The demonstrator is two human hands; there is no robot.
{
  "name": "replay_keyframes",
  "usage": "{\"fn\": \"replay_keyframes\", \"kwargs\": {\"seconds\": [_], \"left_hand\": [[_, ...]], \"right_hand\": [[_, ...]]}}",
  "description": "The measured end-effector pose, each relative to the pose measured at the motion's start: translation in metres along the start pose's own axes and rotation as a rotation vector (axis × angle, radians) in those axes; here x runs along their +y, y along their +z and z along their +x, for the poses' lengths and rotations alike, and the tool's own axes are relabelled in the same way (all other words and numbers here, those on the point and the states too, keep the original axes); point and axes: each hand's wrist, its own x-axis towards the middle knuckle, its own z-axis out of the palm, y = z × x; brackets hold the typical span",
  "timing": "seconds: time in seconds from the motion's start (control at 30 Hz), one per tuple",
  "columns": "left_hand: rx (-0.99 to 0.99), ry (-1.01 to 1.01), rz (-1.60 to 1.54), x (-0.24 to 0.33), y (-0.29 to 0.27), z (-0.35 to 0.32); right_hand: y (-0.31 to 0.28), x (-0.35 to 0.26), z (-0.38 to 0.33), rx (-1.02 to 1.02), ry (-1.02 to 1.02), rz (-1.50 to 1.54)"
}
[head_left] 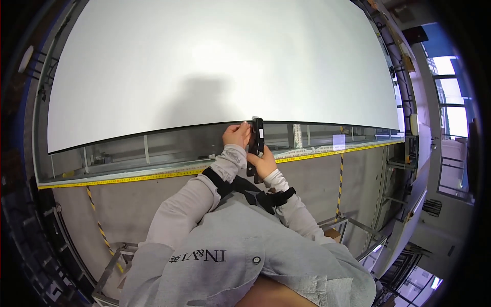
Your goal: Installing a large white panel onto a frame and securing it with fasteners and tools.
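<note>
At the frame's centre, the right hand (263, 162) grasps a black tool (258, 137) at the near edge of the white sheet (220, 56), which fills the upper frame. The left hand (237, 135) bends beside it; whether its fingers grip anything, I cannot tell. Edge work seems underway; how much remains is unclear.

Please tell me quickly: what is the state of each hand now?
Left hand: curled near the white panel's edge; whether it grips anything cannot be told.
Right hand: closed, holding the black tool.
</note>
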Motion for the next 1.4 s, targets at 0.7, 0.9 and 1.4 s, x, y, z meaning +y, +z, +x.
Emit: {"fn": "replay_keyframes", "kwargs": {"seconds": [0.7, 0.9, 1.4], "left_hand": [[0.026, 0.105, 0.005, 0.238, -0.176, 0.002], [-0.104, -0.040, 0.024, 0.228, -0.163, -0.002], [-0.024, 0.012, -0.052, 0.218, -0.153, 0.000]], "right_hand": [[0.125, -0.022, -0.010, -0.374, 0.049, 0.155], [0.237, -0.016, -0.028, -0.159, -0.003, 0.127], [0.259, -0.026, -0.033, 0.026, -0.099, -0.085]]}}
